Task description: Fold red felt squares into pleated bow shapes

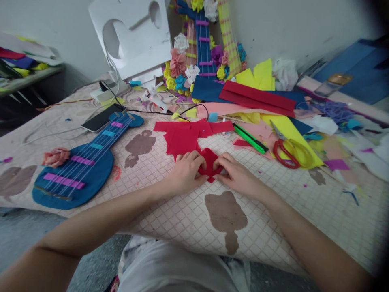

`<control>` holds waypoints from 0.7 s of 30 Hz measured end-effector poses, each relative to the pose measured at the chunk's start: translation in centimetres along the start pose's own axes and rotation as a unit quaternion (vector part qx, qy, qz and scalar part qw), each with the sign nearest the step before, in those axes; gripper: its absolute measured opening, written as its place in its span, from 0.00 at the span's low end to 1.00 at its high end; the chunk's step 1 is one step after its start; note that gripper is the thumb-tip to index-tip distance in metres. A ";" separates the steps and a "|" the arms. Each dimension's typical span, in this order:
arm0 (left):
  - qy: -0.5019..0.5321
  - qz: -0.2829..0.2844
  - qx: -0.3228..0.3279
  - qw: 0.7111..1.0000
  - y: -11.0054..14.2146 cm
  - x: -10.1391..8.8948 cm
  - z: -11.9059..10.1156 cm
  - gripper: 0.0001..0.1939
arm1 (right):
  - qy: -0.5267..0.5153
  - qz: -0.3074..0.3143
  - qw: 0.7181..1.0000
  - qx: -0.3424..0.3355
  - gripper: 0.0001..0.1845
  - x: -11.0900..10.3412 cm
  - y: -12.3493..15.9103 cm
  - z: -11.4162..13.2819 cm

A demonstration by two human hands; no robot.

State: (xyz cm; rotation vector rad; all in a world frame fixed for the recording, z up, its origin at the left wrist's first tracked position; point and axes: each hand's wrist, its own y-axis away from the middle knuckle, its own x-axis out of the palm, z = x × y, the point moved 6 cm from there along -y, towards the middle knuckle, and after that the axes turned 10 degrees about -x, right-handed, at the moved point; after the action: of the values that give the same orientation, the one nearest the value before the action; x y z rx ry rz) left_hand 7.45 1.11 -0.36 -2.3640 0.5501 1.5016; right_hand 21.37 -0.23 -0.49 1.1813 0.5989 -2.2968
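Note:
A small pointed red piece (209, 159), paper or felt, lies low over the table between my hands. My left hand (189, 169) pinches its left edge with thumb and fingers. On the other edge my right hand (231, 171) pinches it the same way, and the fingertips partly cover the piece. Just behind, several cut red pieces (182, 140) overlap in a loose pile, near my left fingers. Beyond my right hand lie a green utility knife (249, 138) and red-handled scissors (285, 153), untouched.
A blue toy guitar (91, 162) with a pink flower lies at left, near a black phone (103, 118). Behind are a glue gun (155, 100) with its cord, decorated guitars (203, 44) and a white foam mould (130, 36). Coloured sheets and scraps (291, 142) cover the right.

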 end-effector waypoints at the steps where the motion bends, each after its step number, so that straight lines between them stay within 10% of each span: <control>1: 0.000 0.000 0.000 1.000 0.0 0.0 0.0 0.09 | -0.005 0.003 1.000 -0.002 0.08 0.0 0.0 0.0; 13: -0.005 -0.005 -0.002 1.000 0.0 0.1 0.0 0.09 | 0.046 0.011 0.998 0.039 0.20 0.2 -0.2 0.2; 21: -0.003 -0.005 0.001 1.000 0.1 0.1 0.1 0.10 | 0.022 -0.013 1.000 0.017 0.02 0.1 -0.1 0.1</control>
State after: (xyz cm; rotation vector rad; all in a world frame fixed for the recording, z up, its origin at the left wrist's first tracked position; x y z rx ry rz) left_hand 7.41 1.07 -0.44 -2.3557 0.5375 1.5021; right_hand 21.21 -0.25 -0.48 1.2493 0.5974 -2.3163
